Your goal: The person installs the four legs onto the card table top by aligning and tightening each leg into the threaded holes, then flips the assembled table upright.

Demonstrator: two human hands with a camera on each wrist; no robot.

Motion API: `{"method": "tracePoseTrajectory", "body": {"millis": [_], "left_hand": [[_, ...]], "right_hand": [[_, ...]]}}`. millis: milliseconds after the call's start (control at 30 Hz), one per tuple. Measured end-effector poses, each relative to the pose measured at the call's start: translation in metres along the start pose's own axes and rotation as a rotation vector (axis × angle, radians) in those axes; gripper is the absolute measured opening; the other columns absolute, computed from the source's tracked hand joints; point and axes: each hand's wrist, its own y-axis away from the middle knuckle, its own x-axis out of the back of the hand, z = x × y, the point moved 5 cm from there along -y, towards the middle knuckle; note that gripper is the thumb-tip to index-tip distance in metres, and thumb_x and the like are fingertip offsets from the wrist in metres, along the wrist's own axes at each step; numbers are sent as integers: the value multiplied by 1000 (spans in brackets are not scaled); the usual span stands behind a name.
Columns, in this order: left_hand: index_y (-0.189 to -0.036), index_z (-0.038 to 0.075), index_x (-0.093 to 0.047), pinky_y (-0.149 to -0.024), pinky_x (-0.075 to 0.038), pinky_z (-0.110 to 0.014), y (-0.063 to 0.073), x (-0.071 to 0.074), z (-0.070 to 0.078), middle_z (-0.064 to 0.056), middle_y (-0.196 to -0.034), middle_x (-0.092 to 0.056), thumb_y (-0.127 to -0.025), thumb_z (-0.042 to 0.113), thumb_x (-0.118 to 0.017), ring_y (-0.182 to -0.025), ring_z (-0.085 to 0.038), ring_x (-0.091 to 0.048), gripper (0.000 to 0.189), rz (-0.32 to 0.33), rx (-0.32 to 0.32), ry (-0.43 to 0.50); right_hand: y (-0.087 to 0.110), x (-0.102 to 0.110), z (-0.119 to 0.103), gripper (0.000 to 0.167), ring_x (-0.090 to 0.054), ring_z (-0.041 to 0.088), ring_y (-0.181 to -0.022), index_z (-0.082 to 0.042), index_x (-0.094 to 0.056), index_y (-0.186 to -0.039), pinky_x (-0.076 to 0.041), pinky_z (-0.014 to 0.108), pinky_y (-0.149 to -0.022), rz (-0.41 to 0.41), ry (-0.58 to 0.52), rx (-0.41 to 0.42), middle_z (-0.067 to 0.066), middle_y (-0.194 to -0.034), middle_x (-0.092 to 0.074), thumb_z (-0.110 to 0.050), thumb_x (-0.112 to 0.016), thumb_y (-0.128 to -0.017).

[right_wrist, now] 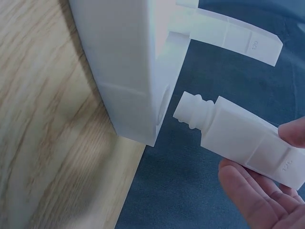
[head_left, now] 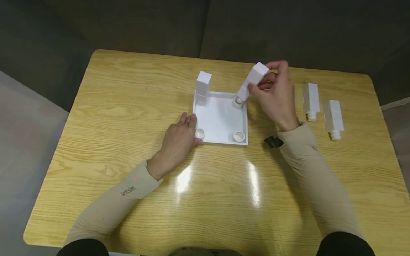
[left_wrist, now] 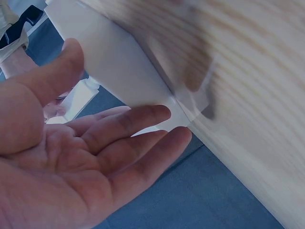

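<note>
A white square tray lies on the table with round threaded sockets at its corners. My left hand rests at its near left corner, fingers fairly straight along the left side, thumb by the front edge. A white square leg stands upright in the far left corner. My right hand pinches a second white leg between thumb and fingers. That leg is tilted, with its threaded end pointing down at the far right socket. In the right wrist view the bare threads show beside the tray wall.
Two more white threaded legs, one farther back and one nearer, lie on the wooden table to the right. The near left socket and near right socket hold no leg. Dark grey panels stand behind the table.
</note>
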Motion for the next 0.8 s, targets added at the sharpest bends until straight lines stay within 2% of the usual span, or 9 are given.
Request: {"method": "tracePoseTrajectory", "body": {"millis": [200, 433, 800], "left_hand": [[-144, -21, -53, -97, -60, -56, 0, 1, 1, -35, -144, -58, -85, 30, -88, -138, -49, -57, 85, 4, -5, -11], [-144, -21, -53, -96, -61, -55, 0, 2, 1, -36, -144, -58, -86, 31, -87, -139, -49, -56, 86, -12, 5, -22], [-144, -21, -53, -94, -61, -56, 1, 3, 1, -36, -142, -59, -86, 31, -86, -138, -49, -57, 84, 2, 1, -27]], "right_hand": [[0, -2, 2, 52, -71, 7, -80, -8, -49, -135, -56, 17, -76, -7, -11, -4, 17, -99, -76, -5, -79, -93], [1, -5, 4, 53, -71, 8, -81, -6, -50, -136, -57, 18, -77, -27, -19, -9, 9, -94, -74, -4, -80, -92], [2, -8, 4, 49, -72, 8, -86, -6, -49, -135, -58, 19, -81, -51, 3, 5, 14, -98, -75, -5, -76, -94]]}}
